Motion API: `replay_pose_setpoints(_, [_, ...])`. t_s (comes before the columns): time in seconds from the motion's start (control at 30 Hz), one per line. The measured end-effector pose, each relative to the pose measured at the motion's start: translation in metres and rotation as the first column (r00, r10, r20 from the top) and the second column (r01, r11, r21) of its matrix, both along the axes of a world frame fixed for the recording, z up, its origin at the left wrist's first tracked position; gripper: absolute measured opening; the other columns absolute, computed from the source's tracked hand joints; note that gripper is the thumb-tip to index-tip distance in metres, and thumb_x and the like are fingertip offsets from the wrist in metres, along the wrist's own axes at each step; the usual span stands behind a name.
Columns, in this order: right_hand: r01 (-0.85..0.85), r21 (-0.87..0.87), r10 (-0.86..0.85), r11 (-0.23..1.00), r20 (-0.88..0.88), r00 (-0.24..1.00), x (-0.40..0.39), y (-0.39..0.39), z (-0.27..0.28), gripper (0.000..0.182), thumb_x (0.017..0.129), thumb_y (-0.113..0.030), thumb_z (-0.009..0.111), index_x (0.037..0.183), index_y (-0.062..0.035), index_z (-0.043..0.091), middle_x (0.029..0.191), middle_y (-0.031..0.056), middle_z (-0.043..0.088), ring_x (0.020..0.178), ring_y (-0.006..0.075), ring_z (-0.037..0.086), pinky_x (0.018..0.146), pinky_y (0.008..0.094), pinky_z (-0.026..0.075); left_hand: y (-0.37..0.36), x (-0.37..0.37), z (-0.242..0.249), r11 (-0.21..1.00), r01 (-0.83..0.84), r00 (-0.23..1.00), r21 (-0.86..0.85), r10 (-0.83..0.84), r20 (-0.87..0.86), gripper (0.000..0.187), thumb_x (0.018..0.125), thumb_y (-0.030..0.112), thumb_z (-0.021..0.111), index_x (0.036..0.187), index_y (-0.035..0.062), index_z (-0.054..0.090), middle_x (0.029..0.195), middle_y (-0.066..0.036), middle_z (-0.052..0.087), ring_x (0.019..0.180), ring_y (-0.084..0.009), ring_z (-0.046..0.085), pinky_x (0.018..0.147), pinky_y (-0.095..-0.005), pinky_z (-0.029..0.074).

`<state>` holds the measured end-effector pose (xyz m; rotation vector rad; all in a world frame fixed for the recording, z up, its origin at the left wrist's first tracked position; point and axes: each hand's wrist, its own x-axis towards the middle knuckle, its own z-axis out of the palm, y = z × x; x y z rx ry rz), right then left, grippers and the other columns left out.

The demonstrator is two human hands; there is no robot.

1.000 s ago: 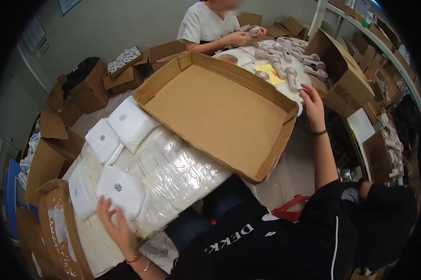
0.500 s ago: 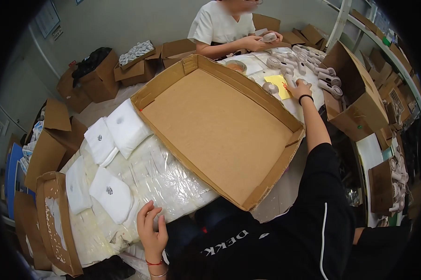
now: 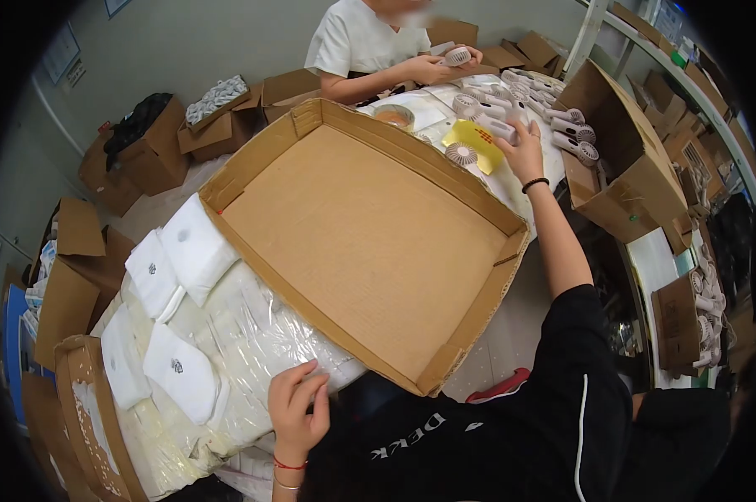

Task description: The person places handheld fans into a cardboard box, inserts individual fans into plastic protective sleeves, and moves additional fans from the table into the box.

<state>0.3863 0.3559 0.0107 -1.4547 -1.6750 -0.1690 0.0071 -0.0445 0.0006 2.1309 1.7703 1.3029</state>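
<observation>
My right hand [image 3: 524,153] reaches to the far side of the table, its fingers closed around a white handheld fan [image 3: 500,128] that they partly hide. Beside it lie a yellow paper [image 3: 484,156] with red marks and another fan [image 3: 461,154] with its round grille up. More handheld fans [image 3: 572,132] lie in a loose group beyond. My left hand [image 3: 300,410] hovers by the table's near edge, fingers loosely bent and apart, with nothing in it. Between my hands stands a large, shallow cardboard tray [image 3: 365,251] with nothing inside.
White pouches [image 3: 181,372] with dark logos lie on the plastic-covered table [image 3: 269,322]. A shallow box [image 3: 89,418] stands at the left end. Across the table, a person [image 3: 370,50] holds a fan. An open carton [image 3: 625,159] stands at right, near shelving [image 3: 696,84].
The view has shifted, moving the tray and pouches left in the picture. My right hand has closed on the fan, and the yellow paper beside it has tilted. My left hand stays empty.
</observation>
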Motion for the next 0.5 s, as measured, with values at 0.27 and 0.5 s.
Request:
replay_pose_setpoints(0.27, [-0.085,0.247,0.096,0.965,-0.035,0.995,-0.029,-0.005,0.039,0.042,0.068,-0.022,0.074,0.108,-0.0123,0.062,0.118,0.0308,0.046,0.117,0.0424,0.043,0.093,0.0402,0.040,0.020,0.020,-0.011,0.996,0.079,0.988,-0.033,-0.082,-0.134,0.019,0.068,0.004,0.065,0.087,0.0060,0.063,0.095,-0.008,0.061,0.083,-0.0253,0.058,0.071,-0.0342,0.043])
replay_pose_setpoints(0.5, [-0.320,-0.143,0.315,0.937,-0.057,0.947,-0.040,0.023,-0.006,0.047,0.073,-0.029,0.071,0.114,-0.0094,0.059,0.124,0.0236,0.046,0.110,0.0352,0.050,0.091,0.0366,0.043,0.025,0.027,-0.011,0.999,0.007,0.990,-0.035,-0.012,-0.137,0.016,0.067,0.004,0.064,0.083,0.0034,0.061,0.087,-0.009,0.059,0.080,-0.0287,0.056,0.069,-0.0372,0.042])
